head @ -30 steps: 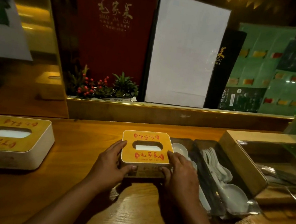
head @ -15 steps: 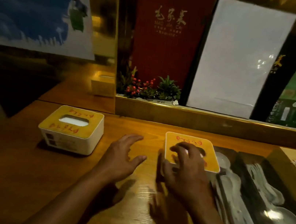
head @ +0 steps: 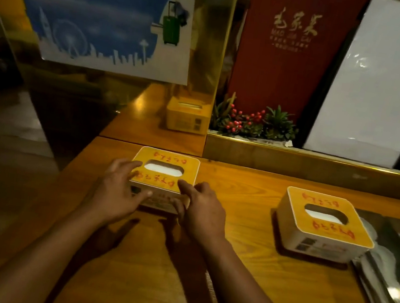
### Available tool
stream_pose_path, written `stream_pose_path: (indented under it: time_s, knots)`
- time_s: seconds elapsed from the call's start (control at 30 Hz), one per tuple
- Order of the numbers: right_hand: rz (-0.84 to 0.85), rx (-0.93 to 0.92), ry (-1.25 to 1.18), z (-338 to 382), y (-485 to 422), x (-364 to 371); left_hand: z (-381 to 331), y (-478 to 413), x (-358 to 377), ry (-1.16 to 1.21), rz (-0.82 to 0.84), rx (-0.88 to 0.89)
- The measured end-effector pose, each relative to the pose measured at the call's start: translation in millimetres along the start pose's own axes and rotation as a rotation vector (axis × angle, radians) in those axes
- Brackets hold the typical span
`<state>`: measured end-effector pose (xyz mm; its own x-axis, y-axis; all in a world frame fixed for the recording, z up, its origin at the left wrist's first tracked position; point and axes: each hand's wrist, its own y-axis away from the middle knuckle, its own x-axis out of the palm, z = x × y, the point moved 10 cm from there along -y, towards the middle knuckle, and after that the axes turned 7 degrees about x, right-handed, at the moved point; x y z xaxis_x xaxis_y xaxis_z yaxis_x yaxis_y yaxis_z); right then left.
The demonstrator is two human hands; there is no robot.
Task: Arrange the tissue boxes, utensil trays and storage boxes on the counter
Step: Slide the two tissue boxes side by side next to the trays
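While both hands rest on the left tissue box (head: 164, 173) near the counter's (head: 244, 248) far-left corner, the left hand (head: 116, 192) grips its near-left corner w/ fingers on the lid; the right hand (head: 200, 209) grips the near-right edge. A 2nd tissue box (head: 323, 223) sits well apart to the right, touching a utensil tray (head: 392, 278).

I see both hands, left hand (head: 114, 194) and right hand (head: 201, 210), gripping the left tissue box (head: 164, 172) on the counter (head: 240, 274).
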<state>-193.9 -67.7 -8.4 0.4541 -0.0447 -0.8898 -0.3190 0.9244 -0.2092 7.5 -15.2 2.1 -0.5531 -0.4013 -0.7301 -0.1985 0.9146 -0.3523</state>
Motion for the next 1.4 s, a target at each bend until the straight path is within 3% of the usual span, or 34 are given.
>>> stream_pose_path:
  time_s: [0.17,0.5,1.1,1.4]
  knots:
    - [-0.087,0.051,0.057,-18.5,6.6,-12.4,21.7,-9.6,19.3,0.09,0.06,-0.046]
    - [-0.255,0.246,0.2,-102.7,56.7,-71.6,-45.4,4.2,104.5,0.405,0.212,0.054]
    - [-0.377,0.428,0.226,-165.2,89.5,-103.7,-113.7,-12.8,172.3,0.481,0.281,0.171]
    - [-0.427,0.416,0.255,-165.3,88.7,-110.0,-118.2,-14.9,176.5,0.5,0.277,0.168]
